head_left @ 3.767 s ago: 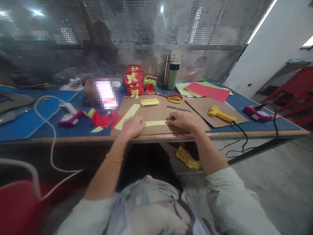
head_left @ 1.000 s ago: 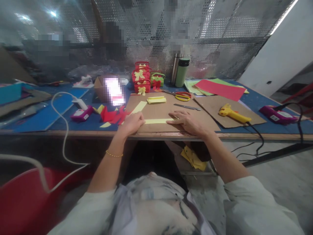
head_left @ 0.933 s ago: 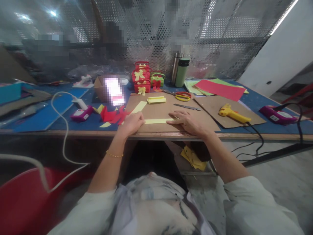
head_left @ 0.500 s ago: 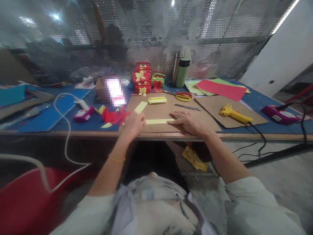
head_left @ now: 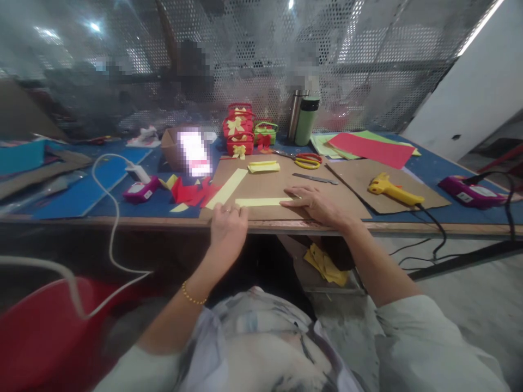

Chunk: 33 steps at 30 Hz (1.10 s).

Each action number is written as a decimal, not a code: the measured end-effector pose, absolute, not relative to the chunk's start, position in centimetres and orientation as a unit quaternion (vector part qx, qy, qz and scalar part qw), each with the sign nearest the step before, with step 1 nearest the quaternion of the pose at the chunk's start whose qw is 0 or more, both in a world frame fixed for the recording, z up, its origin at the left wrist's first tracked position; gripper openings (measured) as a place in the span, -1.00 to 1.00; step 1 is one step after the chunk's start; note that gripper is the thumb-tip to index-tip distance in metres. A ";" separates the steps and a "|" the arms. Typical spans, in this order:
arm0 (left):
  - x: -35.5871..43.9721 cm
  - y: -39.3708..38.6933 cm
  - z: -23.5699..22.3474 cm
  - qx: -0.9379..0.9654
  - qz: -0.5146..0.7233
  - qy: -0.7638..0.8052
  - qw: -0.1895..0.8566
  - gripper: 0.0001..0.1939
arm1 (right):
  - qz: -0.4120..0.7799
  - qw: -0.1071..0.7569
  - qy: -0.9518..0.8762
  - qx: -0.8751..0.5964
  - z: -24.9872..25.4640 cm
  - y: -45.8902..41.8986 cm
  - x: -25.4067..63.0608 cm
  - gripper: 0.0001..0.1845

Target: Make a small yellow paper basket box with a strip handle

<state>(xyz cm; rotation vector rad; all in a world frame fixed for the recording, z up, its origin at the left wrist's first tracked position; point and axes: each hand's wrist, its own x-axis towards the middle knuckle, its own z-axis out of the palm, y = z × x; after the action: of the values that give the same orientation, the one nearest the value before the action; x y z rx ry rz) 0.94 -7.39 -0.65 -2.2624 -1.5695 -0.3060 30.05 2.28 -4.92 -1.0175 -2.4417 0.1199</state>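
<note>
2 yellow strips (head_left: 261, 202); right hand (head_left: 316, 207) presses 1; left hand (head_left: 227, 231) beside both (fingers open on each).

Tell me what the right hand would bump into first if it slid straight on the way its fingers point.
Beyond the level strip under its fingers, the right hand would probably meet the slanted yellow strip on its left, though its exact height is hard to judge.

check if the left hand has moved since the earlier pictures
Yes: judged against the table edge, the left hand has drawn back toward the person's body, now across that edge and off the left end of the crosswise yellow strip.
</note>
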 end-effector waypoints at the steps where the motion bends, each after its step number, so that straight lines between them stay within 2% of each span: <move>1: 1.3 -7.7 -0.8 -0.796 -0.108 -0.568 0.182 -0.53 | 0.044 0.242 -0.894 -0.375 -4.9 2.2 30.0 -0.55; 3: 1.9 -8.0 -0.9 -0.786 -0.108 -0.584 0.171 -0.57 | 0.044 0.242 -0.894 -0.375 -4.7 2.1 30.0 -0.54; 7: 2.6 -8.1 -0.9 -0.778 -0.099 -0.604 0.143 -0.41 | 0.041 0.239 -0.896 -0.371 -4.6 2.0 29.9 -0.54; 15: 2.5 -8.3 -1.2 -0.777 -0.087 -0.606 0.145 -0.25 | 0.042 0.241 -0.893 -0.377 -4.6 2.0 30.0 -0.55; 24: 2.5 -7.3 -1.0 -0.817 -0.092 -0.534 0.197 -0.31 | 0.032 0.238 -0.895 -0.376 -4.8 2.1 29.9 -0.54; 33: 3.4 -7.8 -0.7 -0.815 -0.080 -0.541 0.191 -0.21 | 0.032 0.239 -0.893 -0.380 -5.0 2.2 29.9 -0.56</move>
<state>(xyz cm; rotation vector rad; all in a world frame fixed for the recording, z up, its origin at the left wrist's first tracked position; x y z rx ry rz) 3.36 -7.81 -0.74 -2.2908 -1.5189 -0.2256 29.90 2.18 -4.97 -1.0410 -2.4459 0.0875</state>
